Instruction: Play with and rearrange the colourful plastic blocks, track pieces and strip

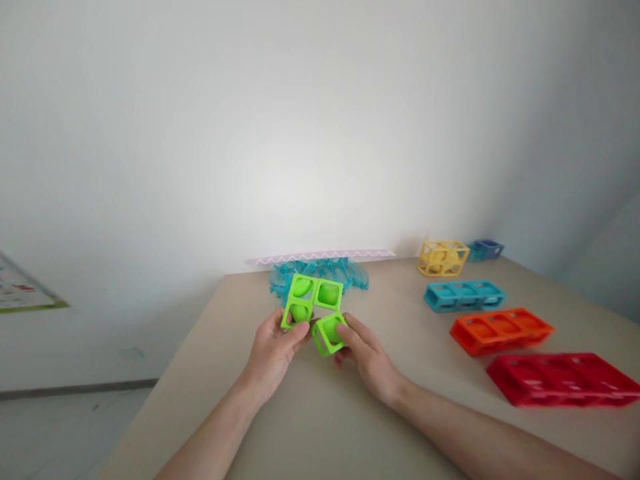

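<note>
Above the table, my left hand (275, 348) grips an L-shaped group of three joined green cube blocks (303, 288), thumb on the lower one. My right hand (367, 353) holds a single green cube block (330, 333), pinched between thumb and fingers. That cube is tilted and sits close beside the lower part of the L, by its inner corner. Whether the two pieces touch there I cannot tell. Each cube has round-cornered openings with a green ball-like shape inside. Some of my fingertips are hidden behind the blocks.
Along the right of the table (200, 373) are a red block row (565, 380), an orange one (503, 330), a teal one (465, 295), a yellow block group (443, 258) and a dark blue block (489, 249). Crumpled teal plastic (353, 272) lies by the wall.
</note>
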The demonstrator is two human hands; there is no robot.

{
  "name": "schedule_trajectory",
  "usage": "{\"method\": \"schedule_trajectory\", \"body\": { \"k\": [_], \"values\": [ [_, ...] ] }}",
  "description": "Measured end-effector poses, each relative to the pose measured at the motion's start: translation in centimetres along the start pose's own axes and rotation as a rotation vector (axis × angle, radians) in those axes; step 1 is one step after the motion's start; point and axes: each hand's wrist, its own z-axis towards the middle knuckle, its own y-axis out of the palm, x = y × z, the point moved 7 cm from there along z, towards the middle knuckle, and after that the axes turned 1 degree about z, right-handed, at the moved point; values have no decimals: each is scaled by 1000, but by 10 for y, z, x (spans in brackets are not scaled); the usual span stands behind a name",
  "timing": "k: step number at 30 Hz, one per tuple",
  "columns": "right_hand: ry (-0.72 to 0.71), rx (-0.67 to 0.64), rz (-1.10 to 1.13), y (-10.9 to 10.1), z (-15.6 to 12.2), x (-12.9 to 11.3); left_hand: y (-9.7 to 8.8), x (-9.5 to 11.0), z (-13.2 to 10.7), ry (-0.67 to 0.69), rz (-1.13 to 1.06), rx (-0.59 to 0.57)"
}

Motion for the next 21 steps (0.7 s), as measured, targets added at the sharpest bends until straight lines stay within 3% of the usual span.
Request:
{"method": "schedule_trajectory", "body": {
  "k": [7,14,21],
  "values": [
    [38,21,-102,-3,0,12,4,-3,-3,-63,30,-52],
    [-34,210,114,-14,3,0,7,-7,-6,-121,79,-110],
    [-80,149,110,-17,-2,-5,0,3,-5,-16,29,-7]
  ]
}}
